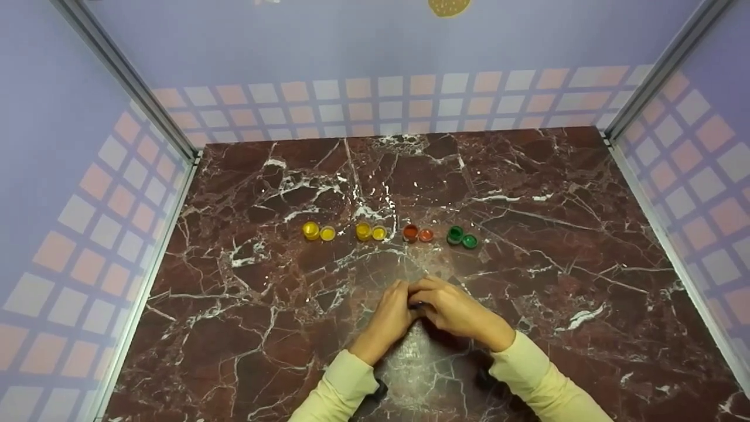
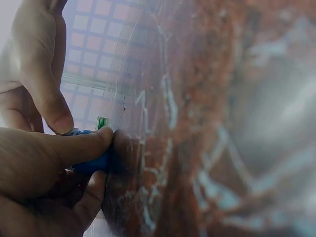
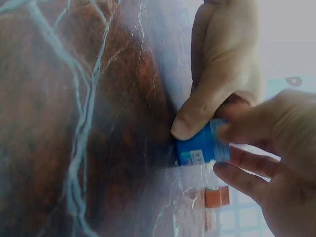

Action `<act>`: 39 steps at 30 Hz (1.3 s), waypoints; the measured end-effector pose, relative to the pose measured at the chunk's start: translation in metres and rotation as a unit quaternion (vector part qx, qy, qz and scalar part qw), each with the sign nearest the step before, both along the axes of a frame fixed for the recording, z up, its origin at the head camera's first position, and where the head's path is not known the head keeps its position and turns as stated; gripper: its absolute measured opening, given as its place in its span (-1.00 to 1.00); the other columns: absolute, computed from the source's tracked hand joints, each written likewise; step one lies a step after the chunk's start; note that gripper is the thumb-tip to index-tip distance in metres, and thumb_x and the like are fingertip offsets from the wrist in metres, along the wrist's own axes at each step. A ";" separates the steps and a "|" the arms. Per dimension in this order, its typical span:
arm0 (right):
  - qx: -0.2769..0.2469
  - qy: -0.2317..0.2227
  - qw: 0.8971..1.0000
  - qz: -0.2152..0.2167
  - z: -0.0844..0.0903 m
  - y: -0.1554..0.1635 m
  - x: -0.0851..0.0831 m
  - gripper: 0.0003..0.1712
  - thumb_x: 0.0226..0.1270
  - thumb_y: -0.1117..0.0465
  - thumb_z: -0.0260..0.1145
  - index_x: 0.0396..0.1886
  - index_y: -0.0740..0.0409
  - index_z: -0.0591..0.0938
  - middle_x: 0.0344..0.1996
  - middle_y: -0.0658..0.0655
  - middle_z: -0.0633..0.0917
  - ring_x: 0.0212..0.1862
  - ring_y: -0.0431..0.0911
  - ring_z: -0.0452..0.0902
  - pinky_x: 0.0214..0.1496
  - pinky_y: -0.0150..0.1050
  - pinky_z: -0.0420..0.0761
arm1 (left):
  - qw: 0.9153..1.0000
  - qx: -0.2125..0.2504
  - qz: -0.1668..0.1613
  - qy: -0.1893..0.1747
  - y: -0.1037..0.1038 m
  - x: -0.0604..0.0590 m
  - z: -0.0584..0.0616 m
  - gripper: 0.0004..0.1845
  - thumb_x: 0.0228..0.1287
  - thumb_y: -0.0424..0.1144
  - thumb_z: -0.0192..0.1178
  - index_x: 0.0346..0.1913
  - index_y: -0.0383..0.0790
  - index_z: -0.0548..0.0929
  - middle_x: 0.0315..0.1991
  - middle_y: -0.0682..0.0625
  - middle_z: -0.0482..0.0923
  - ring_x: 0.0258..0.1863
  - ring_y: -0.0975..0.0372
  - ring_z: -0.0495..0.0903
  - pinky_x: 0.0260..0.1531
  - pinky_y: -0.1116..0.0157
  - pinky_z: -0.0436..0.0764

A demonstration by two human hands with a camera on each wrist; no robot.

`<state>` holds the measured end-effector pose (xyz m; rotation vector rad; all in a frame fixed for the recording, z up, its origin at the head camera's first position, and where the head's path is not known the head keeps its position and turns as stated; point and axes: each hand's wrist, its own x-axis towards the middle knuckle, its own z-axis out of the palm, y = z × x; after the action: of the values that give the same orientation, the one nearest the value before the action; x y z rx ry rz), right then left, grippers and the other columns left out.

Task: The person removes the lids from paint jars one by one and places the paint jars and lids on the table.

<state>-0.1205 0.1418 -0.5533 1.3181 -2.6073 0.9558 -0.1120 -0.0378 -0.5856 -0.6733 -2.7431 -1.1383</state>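
A small blue paint jar [image 3: 190, 152] with a ribbed lid [image 3: 220, 143] is between both hands, low over the table. My left hand [image 1: 389, 313] grips the jar's body, with the thumb along its side. On the lid are the curled fingers and thumb of my right hand [image 1: 451, 308]. The lid is still on the jar. In the head view the hands cover most of the jar. Beyond them stands a row of uncapped paint jars: yellow [image 1: 310, 230], another yellow [image 1: 363, 231], orange-red [image 1: 410, 233] and green [image 1: 455, 235].
Beside each uncapped jar lies its lid: a yellow lid [image 1: 327, 234], a second yellow lid [image 1: 379, 233], an orange lid [image 1: 426, 235] and a green lid [image 1: 470, 241]. The dark red marbled table [image 1: 234, 328] is bordered by lilac walls [image 1: 375, 53] at the back and both sides.
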 end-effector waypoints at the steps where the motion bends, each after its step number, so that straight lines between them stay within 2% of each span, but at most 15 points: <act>1: -0.012 -0.009 1.000 -0.005 -0.001 0.001 0.000 -0.68 0.10 0.51 0.40 -0.12 0.22 0.76 0.05 0.11 0.71 0.11 0.01 0.58 0.21 -0.08 0.59 | 1.000 0.002 0.000 -0.002 0.000 0.000 0.000 -0.63 0.04 -0.31 0.56 -0.16 -0.36 0.62 -0.32 -0.10 0.56 -0.27 0.00 0.62 -0.15 0.09 0.62; 4: -0.061 -0.034 0.997 -0.040 -0.004 0.003 0.001 -0.71 0.12 0.50 0.40 -0.13 0.24 0.77 0.04 0.15 0.73 0.10 0.04 0.61 0.20 -0.01 0.59 | 1.000 0.010 -0.001 -0.015 0.000 0.000 0.001 -0.61 0.04 -0.34 0.56 -0.11 -0.38 0.62 -0.27 -0.10 0.58 -0.22 0.01 0.64 -0.10 0.11 0.63; 7: -0.120 -0.058 0.984 -0.117 -0.006 0.003 0.001 -0.76 0.15 0.54 0.39 -0.18 0.28 0.77 -0.09 0.19 0.77 -0.03 0.04 0.68 0.07 -0.04 0.67 | 0.999 0.020 0.000 -0.029 -0.001 0.000 0.002 -0.58 -0.01 -0.40 0.58 -0.11 -0.40 0.61 -0.23 -0.10 0.58 -0.18 0.03 0.64 -0.07 0.12 0.63; 9: -0.153 -0.076 0.967 -0.188 -0.006 0.002 0.001 -0.80 0.18 0.55 0.39 -0.22 0.30 0.77 -0.21 0.19 0.78 -0.16 0.02 0.71 -0.07 -0.12 0.71 | 0.999 0.026 0.002 -0.038 -0.001 0.000 0.003 -0.58 -0.04 -0.44 0.58 -0.13 -0.40 0.61 -0.22 -0.09 0.57 -0.19 0.05 0.63 -0.07 0.14 0.63; 12: -0.178 -0.111 0.935 -0.286 -0.004 -0.001 0.000 -0.86 0.23 0.52 0.39 -0.25 0.31 0.76 -0.31 0.15 0.78 -0.30 -0.02 0.71 -0.24 -0.22 0.68 | 0.998 0.028 0.006 -0.048 0.000 0.000 0.002 -0.59 -0.06 -0.46 0.58 -0.16 -0.39 0.60 -0.24 -0.08 0.56 -0.21 0.07 0.60 -0.09 0.15 0.62; 14: -0.179 -0.137 0.918 -0.326 -0.001 -0.003 0.000 -0.88 0.25 0.48 0.39 -0.23 0.31 0.77 -0.34 0.14 0.78 -0.33 -0.04 0.69 -0.27 -0.25 0.64 | 0.998 0.027 0.007 -0.052 0.000 0.000 0.002 -0.60 -0.06 -0.46 0.58 -0.16 -0.39 0.60 -0.24 -0.07 0.55 -0.21 0.07 0.59 -0.09 0.15 0.61; 16: -0.171 -0.155 0.910 -0.345 0.001 -0.006 0.000 -0.87 0.24 0.46 0.39 -0.21 0.33 0.76 -0.36 0.14 0.77 -0.34 -0.04 0.68 -0.29 -0.24 0.62 | 0.998 0.026 0.008 -0.053 0.000 0.000 0.001 -0.59 -0.06 -0.46 0.58 -0.16 -0.39 0.59 -0.24 -0.08 0.54 -0.21 0.07 0.59 -0.09 0.14 0.61; 19: -0.139 -0.145 0.914 -0.352 0.004 -0.013 0.003 -0.82 0.19 0.45 0.41 -0.19 0.38 0.72 -0.38 0.17 0.73 -0.34 0.00 0.67 -0.29 -0.17 0.66 | 0.999 0.022 0.005 -0.045 -0.001 0.000 0.001 -0.59 -0.05 -0.46 0.58 -0.16 -0.39 0.59 -0.25 -0.09 0.55 -0.21 0.06 0.59 -0.09 0.14 0.61; 23: -0.073 -0.077 0.932 -0.347 0.004 -0.026 0.011 -0.75 0.20 0.39 0.47 -0.15 0.40 0.65 -0.28 0.26 0.66 -0.31 0.13 0.67 -0.27 0.00 0.70 | 0.999 0.010 0.000 -0.030 -0.002 0.000 0.000 -0.61 -0.03 -0.47 0.55 -0.14 -0.39 0.60 -0.24 -0.10 0.56 -0.21 0.03 0.61 -0.10 0.11 0.61; 27: -0.024 -0.023 0.942 -0.333 0.005 -0.039 0.020 -0.70 0.26 0.31 0.49 -0.15 0.38 0.60 -0.25 0.29 0.62 -0.33 0.24 0.67 -0.33 0.07 0.70 | 1.000 0.005 -0.007 -0.017 -0.003 -0.001 0.000 -0.64 0.00 -0.52 0.46 -0.09 -0.38 0.62 -0.21 -0.14 0.59 -0.17 -0.02 0.64 -0.08 0.08 0.62; 33: 0.002 0.022 0.946 -0.324 0.003 -0.047 0.024 -0.69 0.17 0.31 0.56 -0.24 0.35 0.59 -0.35 0.23 0.59 -0.43 0.24 0.64 -0.42 0.09 0.65 | 1.000 0.007 -0.019 0.011 -0.004 -0.001 -0.002 -0.66 0.05 -0.58 0.30 -0.05 -0.39 0.61 -0.17 -0.16 0.60 -0.14 -0.05 0.64 -0.05 0.06 0.62; 39: 0.028 0.039 0.944 -0.327 -0.001 -0.048 0.024 -0.68 0.13 0.29 0.59 -0.32 0.30 0.57 -0.38 0.21 0.57 -0.44 0.22 0.62 -0.44 0.09 0.63 | 1.000 0.001 -0.012 0.018 -0.003 0.000 -0.001 -0.71 0.07 -0.59 0.31 -0.10 -0.41 0.60 -0.21 -0.17 0.59 -0.17 -0.06 0.64 -0.07 0.06 0.62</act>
<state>-0.0960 0.0937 -0.5547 0.4024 -2.7162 0.6925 -0.1123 -0.0413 -0.5870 -0.7223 -2.7118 -1.1228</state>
